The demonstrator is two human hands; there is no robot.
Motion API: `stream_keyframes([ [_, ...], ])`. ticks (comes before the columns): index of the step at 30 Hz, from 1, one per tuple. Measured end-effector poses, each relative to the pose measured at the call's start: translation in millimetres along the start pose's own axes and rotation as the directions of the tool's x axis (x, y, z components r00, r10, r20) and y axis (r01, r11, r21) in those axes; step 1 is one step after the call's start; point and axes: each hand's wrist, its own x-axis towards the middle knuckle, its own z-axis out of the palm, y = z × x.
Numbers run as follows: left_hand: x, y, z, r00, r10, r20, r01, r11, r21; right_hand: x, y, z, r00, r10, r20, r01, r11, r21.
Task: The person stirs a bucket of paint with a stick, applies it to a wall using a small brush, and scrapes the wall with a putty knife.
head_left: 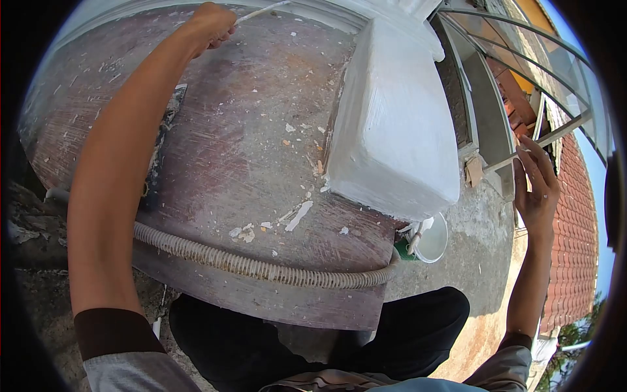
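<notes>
My left hand (212, 27) is stretched far forward, its fingers closed around a thin, whitish stick-like tool (261, 10). The tool points right, close to the white moulding (313, 18) at the back of the worn reddish ledge (222, 130); its working end is not clear enough to name. Off to the right, my right hand (539, 186) is raised with its fingers spread, overlapping a grey bar (562, 132) in this view. Between my hands stands a white-painted block (398, 124), its surface showing brush-like streaks.
A ribbed hose (261, 269) runs along the ledge's front edge. Paint flakes (299, 215) lie scattered on the ledge. A white bucket (434, 240) stands below the block. A dark flat strip (163, 130) lies beside my left forearm. Red roof tiles (575, 242) slope away at right.
</notes>
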Motion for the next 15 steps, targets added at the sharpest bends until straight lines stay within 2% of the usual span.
stream_keyframes([
  [2, 5.5, -6.0, -5.6, 1.0, -0.019, 0.01, 0.019, 0.999, -0.035, -1.3, 1.1, 0.2, 1.0, 0.024, 0.001, -0.024, 1.0, 0.018],
  [5, -25.6, 13.7, 18.9, 0.997, -0.005, -0.074, 0.003, 0.999, -0.036, -2.8, 0.7, -0.2, 1.0, 0.013, -0.009, -0.013, 1.0, -0.005],
  [8, -33.2, 27.5, 41.7, 0.997, -0.021, -0.068, 0.023, 0.999, 0.022, -0.5, -0.9, -1.5, 1.0, -0.003, -0.026, 0.003, 1.0, -0.018],
  [12, -60.1, 51.5, 78.2, 0.997, 0.003, -0.082, -0.001, 1.0, 0.026, -2.7, -1.3, -5.4, 0.999, 0.013, -0.044, -0.013, 1.0, 0.002],
  [15, -67.7, 54.5, 93.5, 0.992, 0.082, -0.097, -0.075, 0.995, 0.068, -6.8, -0.2, -9.7, 0.999, 0.04, -0.037, -0.04, 0.999, 0.008],
])
